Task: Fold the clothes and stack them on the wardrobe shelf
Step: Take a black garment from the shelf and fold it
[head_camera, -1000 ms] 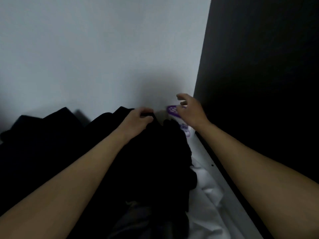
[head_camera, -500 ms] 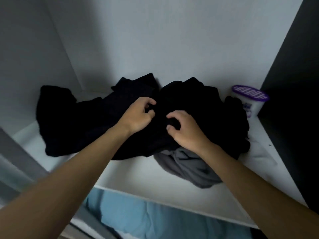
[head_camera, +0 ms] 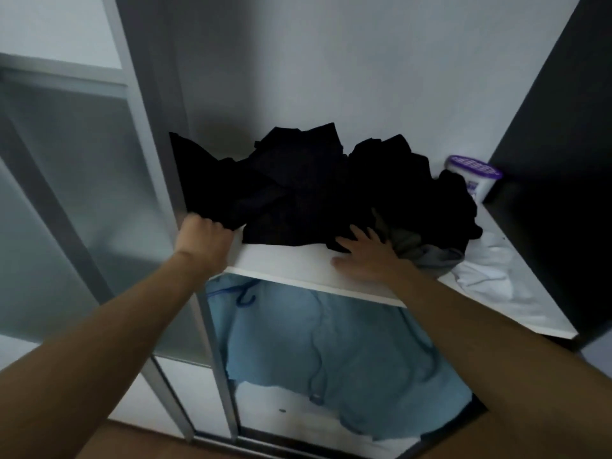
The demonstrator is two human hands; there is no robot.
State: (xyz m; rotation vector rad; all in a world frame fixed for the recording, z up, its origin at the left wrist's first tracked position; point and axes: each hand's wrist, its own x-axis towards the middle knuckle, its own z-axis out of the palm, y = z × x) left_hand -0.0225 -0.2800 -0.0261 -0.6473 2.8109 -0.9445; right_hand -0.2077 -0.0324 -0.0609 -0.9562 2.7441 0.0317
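Note:
A heap of unfolded black clothes lies across the white wardrobe shelf. A grey garment pokes out under its right side, and a crumpled white garment lies further right. My left hand is closed on the left lower edge of the black heap at the shelf's left front corner. My right hand lies flat with fingers spread on the shelf front, fingertips touching the black and grey cloth.
A white tub with a purple lid stands at the shelf's back right. A frosted sliding door with a metal frame is at left, a dark side panel at right. Light blue fabric lies below the shelf.
The view has pulled back from the shelf. My left hand moved from the heap's middle to its left front edge and gripped it. My right hand slid toward the shelf front and flattened.

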